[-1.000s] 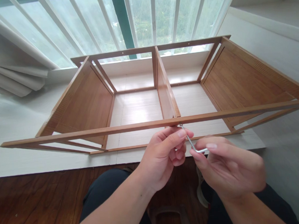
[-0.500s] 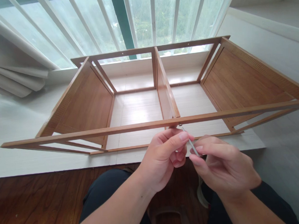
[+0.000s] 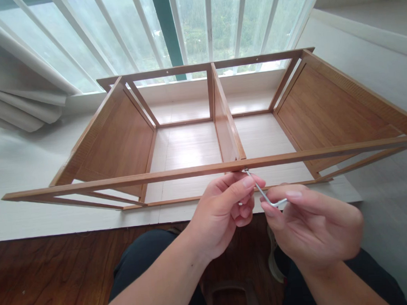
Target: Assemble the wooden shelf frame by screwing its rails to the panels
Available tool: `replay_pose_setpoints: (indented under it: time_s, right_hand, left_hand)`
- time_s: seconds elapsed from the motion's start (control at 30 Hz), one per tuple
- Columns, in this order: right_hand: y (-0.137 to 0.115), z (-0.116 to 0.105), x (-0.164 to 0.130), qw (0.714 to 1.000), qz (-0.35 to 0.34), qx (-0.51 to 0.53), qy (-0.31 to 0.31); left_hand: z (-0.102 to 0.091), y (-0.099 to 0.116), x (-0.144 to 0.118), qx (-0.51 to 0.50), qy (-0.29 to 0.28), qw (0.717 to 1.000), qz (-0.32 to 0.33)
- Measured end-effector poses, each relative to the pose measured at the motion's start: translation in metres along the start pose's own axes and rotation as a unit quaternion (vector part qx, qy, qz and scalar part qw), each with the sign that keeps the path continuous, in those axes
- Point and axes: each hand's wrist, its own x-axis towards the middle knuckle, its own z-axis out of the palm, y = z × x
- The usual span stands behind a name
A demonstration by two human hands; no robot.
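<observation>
A silver L-shaped hex key [image 3: 264, 195] runs from a small screw head [image 3: 246, 171] on the front rail [image 3: 177, 174] down to my right hand [image 3: 313, 224]. My right thumb and forefinger pinch its bent short arm. My left hand [image 3: 225, 211] is closed around the long arm near its tip, thumb and forefinger against it just below the rail. The rail belongs to a brown wooden frame, and the screw sits by the front end of its middle divider [image 3: 227, 118].
Side panels stand at the left [image 3: 108, 136] and right [image 3: 339, 106] of the frame, which rests on a pale ledge [image 3: 17, 184]. Behind are a barred window [image 3: 195, 27] and a grey curtain [image 3: 13, 77]. A stool [image 3: 230, 287] shows between my legs.
My right hand has shifted slightly right and down. The hex key's short arm has swung into view, pointing right. My left hand stays nearly in place.
</observation>
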Motion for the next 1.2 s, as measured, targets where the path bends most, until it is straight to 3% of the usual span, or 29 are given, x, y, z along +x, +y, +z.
replay_pose_setpoints:
  time_s: [0.53, 1.0, 1.2]
  right_hand:
    - [-0.0035, -0.0003, 0.0004, 0.999, -0.012, -0.044, -0.011]
    - [-0.0041, 0.0035, 0.0015, 0.996, -0.034, -0.038, -0.074]
    - [-0.0041, -0.0004, -0.0033, 0.999, 0.021, -0.02, -0.021]
  left_hand:
    - [-0.0003, -0.0003, 0.0004, -0.014, -0.003, 1.0, -0.005]
    - [0.0014, 0.0, -0.0013, 0.003, 0.008, 1.0, -0.022]
    - [0.0016, -0.0004, -0.0022, 0.004, 0.018, 1.0, -0.019]
